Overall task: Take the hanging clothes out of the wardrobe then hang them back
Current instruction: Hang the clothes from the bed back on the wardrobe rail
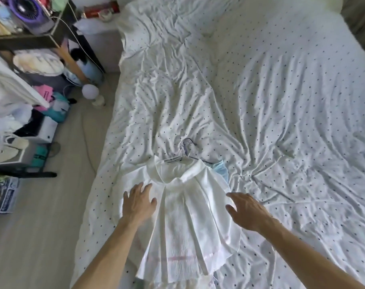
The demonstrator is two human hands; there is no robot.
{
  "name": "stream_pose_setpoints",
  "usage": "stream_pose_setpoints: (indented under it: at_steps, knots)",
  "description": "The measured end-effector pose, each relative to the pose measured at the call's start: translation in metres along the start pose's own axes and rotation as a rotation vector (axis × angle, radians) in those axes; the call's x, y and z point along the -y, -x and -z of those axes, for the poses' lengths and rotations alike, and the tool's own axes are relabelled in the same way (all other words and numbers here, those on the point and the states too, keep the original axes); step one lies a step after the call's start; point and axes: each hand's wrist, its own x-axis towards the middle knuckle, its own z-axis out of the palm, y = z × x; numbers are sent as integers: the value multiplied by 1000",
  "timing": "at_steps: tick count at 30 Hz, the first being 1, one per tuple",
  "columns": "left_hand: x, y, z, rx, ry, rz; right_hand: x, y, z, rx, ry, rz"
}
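Observation:
A white collared blouse (185, 217) lies flat on the bed (281, 122), collar pointing away from me, on top of a small pile of clothes. Several hanger hooks (185, 148) stick out beyond its collar. A light blue garment (220, 167) peeks out under its right shoulder. My left hand (138, 202) lies over the blouse's left shoulder with straight, spread fingers. My right hand (247, 211) hovers over or touches the blouse's right edge, fingers straight. Neither hand grips anything. The wardrobe is out of view.
The bed has a crumpled white sheet with dark dots. A strip of pale floor (42, 226) runs along its left side. Beyond it stands a cluttered dark shelf unit (31, 40) with a purple fan (29, 11), bags, boxes and a white globe lamp (91, 91).

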Motion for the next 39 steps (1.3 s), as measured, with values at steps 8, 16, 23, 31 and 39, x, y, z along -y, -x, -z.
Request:
stream_pose_setpoints:
  at_steps: [8,16,23,31,39]
  knots:
    - [33,-133,-3,-10,-14,17,11,-140,-13,87,-245,-202]
    - [37,-194,-15,46,-39,-16,2,-184,-40,130,-447,-392]
    - [43,-170,12,25,287,-106,2,-131,-10,-120,-406,-341]
    - [-49,-71,112,8,284,-395,-23,16,32,-593,-484,-276]
    - [-247,83,206,33,175,-851,-107,207,66,-939,-554,-482]
